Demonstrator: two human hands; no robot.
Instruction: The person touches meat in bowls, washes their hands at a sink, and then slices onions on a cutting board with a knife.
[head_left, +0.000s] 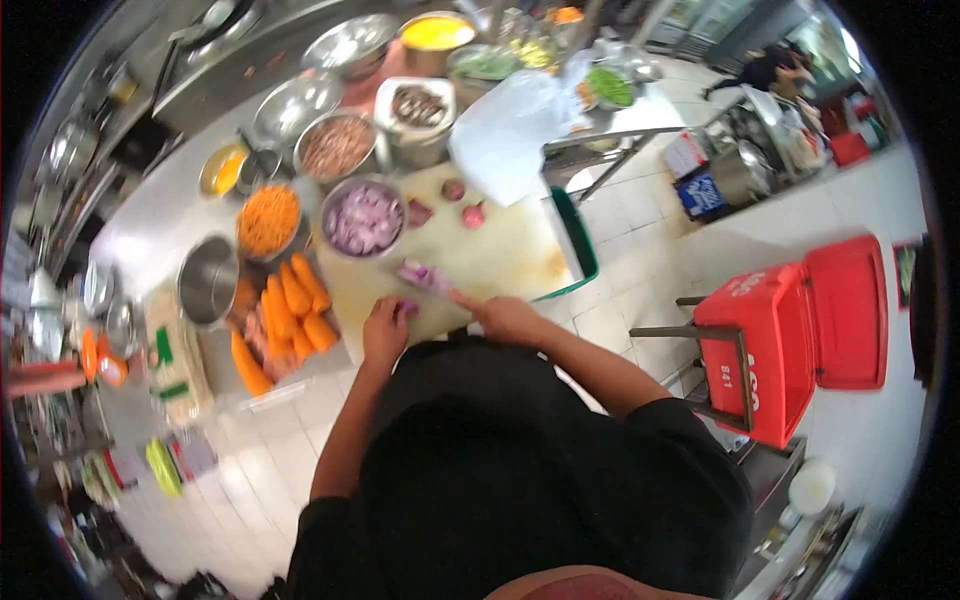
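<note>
We're mid-chop: red onion (422, 277) sits on the cutting board (500, 250), near edge. Left hand (386, 330) is curled beside it, holding a small onion piece at the fingertips; right hand (505, 318) is closed round the knife (452, 297), tip at the onion. Best keep left fingertips tucked back, blade strokes short & even, then slices go w/ the bowl of sliced onion (364, 220) just beyond.

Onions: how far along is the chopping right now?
Done: a bowl of chopped onion stands at the far edge of the cutting board. In hand: the left hand steadies an onion piece while the right hand works a knife on the board. Left: two whole onions wait further back on the board.
</note>
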